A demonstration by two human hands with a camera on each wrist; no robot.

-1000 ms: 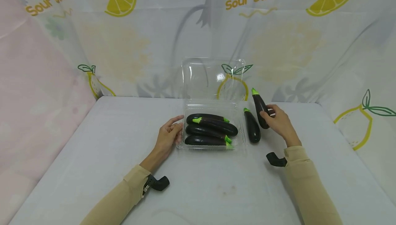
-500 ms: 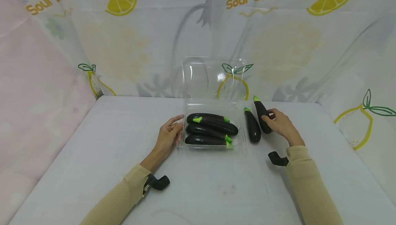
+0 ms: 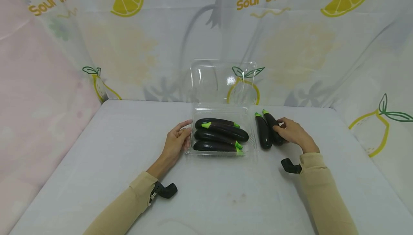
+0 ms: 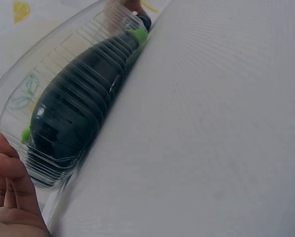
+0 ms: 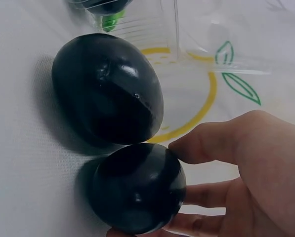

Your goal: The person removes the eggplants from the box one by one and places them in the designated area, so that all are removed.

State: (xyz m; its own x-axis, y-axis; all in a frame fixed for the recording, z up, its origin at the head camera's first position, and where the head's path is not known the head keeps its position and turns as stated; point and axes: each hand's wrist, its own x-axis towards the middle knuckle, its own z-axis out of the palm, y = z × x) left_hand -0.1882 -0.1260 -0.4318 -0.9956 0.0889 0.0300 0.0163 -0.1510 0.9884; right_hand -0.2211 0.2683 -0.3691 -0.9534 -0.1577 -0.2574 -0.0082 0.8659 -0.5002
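While the right hand (image 3: 292, 131) pinches it, one eggplant (image 3: 271, 121) slants beside another

With its green stem (image 3: 265, 112) aimed at the back of the table (image 3: 226, 206) and leaning left, the eggplant's long axis runs obliquely, blunt end towards the person. Glossy, smooth skin looks nearly black. It sits right of the clear container (image 3: 222, 154), close against a second eggplant (image 3: 264, 131), thumb and fingers on its right side. The left hand (image 3: 175, 142) touches the container's left edge; whether it pinches, I cannot tell. Inside lie four more eggplants (image 3: 226, 131).
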